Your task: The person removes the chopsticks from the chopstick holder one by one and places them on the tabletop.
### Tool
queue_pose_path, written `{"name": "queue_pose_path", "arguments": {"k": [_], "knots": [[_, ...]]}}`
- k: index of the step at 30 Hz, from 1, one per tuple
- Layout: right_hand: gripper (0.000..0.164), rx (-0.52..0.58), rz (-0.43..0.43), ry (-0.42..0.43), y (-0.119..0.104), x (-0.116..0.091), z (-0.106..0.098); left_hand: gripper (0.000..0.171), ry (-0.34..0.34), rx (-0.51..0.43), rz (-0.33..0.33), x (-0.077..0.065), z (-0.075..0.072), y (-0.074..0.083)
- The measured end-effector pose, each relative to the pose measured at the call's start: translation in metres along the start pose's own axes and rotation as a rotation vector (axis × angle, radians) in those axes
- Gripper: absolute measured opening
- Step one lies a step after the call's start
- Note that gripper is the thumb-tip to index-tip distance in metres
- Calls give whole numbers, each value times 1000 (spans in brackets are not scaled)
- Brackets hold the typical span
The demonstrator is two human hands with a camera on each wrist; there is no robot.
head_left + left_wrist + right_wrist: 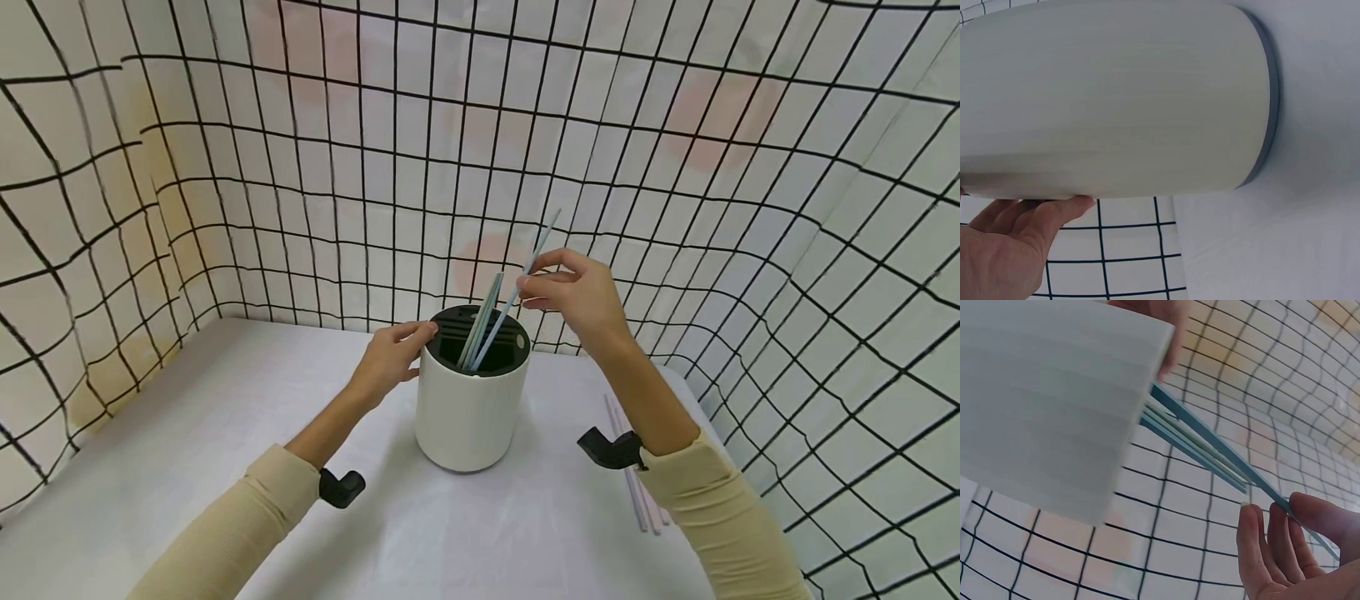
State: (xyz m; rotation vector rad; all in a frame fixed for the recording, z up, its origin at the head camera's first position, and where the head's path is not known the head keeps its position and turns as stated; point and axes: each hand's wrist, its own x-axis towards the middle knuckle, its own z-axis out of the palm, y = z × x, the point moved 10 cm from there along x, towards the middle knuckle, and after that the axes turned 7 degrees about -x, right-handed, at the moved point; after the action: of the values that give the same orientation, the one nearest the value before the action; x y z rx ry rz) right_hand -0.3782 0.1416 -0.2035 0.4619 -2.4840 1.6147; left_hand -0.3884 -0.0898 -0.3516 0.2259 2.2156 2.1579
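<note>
A white cylindrical holder (468, 417) with a black slotted insert (447, 318) stands upright on the table. My left hand (390, 358) grips it at the upper left, fingertips at the rim and thumb against the wall (1116, 125). Between thumb and fingers, my right hand (577, 296) pinches a thin light blue stick (544, 237) above the holder. That stick slants, its lower end inside the opening. Several pale green and blue sticks (1200, 450) lean together in the same opening, their lower ends hidden.
Several lilac and pink sticks (638, 505) lie on the white table (337, 542) at the right, partly under my right forearm. Black wire grid (360, 179) closes in the back and both sides, with white sheeting behind it. Each wrist bears a black mount (342, 489).
</note>
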Motion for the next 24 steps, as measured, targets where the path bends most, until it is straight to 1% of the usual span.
{"name": "queue_pose_path", "arguments": {"k": [5, 8, 16, 19, 24], "knots": [[31, 135, -23, 45, -11, -2, -21, 56, 4, -1, 2, -1, -2, -2], [34, 165, -18, 67, -11, -4, -32, 56, 0, -4, 4, 0, -2, -2], [39, 222, 21, 136, 2, -9, -59, 57, -8, -1, 11, 1, -1, -1], [39, 227, 36, 160, 7, -12, -70, 56, -7, -2, 8, 1, 0, -1], [40, 288, 45, 198, 15, -16, -87, 55, -6, -6, 4, 1, 1, -1]]}}
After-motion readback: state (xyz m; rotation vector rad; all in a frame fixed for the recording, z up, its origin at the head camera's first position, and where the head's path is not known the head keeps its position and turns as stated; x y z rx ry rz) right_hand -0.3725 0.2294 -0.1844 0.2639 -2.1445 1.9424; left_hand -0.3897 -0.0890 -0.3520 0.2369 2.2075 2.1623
